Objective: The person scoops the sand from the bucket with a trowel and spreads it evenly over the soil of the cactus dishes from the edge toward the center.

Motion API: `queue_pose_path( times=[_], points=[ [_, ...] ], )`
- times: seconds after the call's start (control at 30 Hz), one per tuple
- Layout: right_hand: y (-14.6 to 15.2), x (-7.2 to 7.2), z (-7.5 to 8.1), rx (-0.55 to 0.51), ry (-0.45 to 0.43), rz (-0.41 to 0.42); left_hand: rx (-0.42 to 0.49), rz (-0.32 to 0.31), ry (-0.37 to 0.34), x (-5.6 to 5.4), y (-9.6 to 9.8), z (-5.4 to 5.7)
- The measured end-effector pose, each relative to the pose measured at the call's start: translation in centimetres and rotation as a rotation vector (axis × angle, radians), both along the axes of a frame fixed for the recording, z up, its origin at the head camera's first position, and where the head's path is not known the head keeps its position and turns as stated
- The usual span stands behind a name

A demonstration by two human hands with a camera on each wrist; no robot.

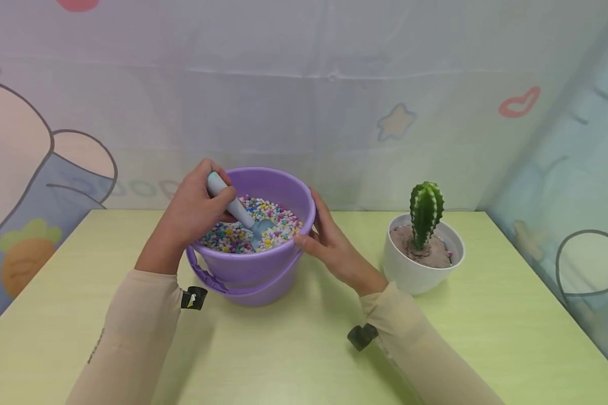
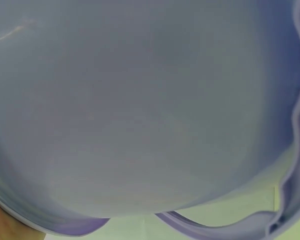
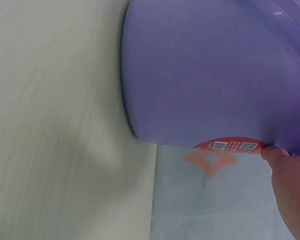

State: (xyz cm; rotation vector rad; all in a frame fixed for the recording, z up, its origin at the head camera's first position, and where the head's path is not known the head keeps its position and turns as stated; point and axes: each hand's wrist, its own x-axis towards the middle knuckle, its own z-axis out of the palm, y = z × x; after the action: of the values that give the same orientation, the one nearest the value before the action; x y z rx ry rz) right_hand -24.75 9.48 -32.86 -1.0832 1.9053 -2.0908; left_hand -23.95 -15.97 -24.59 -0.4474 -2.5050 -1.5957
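A purple bucket (image 1: pixel 255 273) stands on the table, partly filled with small multicoloured pebbles (image 1: pixel 278 219). My left hand (image 1: pixel 192 199) reaches over the bucket's left rim and grips the handle of a light blue toy shovel (image 1: pixel 238 212). The shovel slants downward, its blade at the pebbles. On the bucket's right side, my right hand (image 1: pixel 336 250) holds the wall just by the rim, thumb in front and fingers further back. The bucket's outer wall (image 2: pixel 140 115) fills most of the left wrist view. A fingertip presses beside the red label (image 3: pixel 230 145) in the right wrist view.
To the right stands a white pot (image 1: pixel 410 275) holding a green cactus (image 1: pixel 425 211) in brownish soil. The bucket's purple carrying handle (image 1: pixel 273 286) hangs down its front. A printed cloth (image 1: pixel 334 112) rises behind the pale yellow-green table (image 1: pixel 284 354).
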Motion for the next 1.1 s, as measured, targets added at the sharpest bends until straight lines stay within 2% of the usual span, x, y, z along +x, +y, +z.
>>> queue_pose_path(
  times=[0.17,0.4,0.57,1.1],
  points=[
    [0.17,0.06,0.08,0.011,-0.006,-0.001,-0.018,0.008,0.001,0.11,0.11,-0.01],
    [0.42,0.23,0.24,0.006,0.001,-0.019,-0.045,-0.014,-0.006,0.19,0.24,0.16],
    [0.23,0.08,0.23,-0.012,0.006,0.006,-0.065,-0.025,-0.008,0.41,0.16,0.41],
    [0.55,0.52,0.48,-0.003,0.019,0.001,-0.054,-0.042,-0.035,0.72,0.43,0.74]
  ],
)
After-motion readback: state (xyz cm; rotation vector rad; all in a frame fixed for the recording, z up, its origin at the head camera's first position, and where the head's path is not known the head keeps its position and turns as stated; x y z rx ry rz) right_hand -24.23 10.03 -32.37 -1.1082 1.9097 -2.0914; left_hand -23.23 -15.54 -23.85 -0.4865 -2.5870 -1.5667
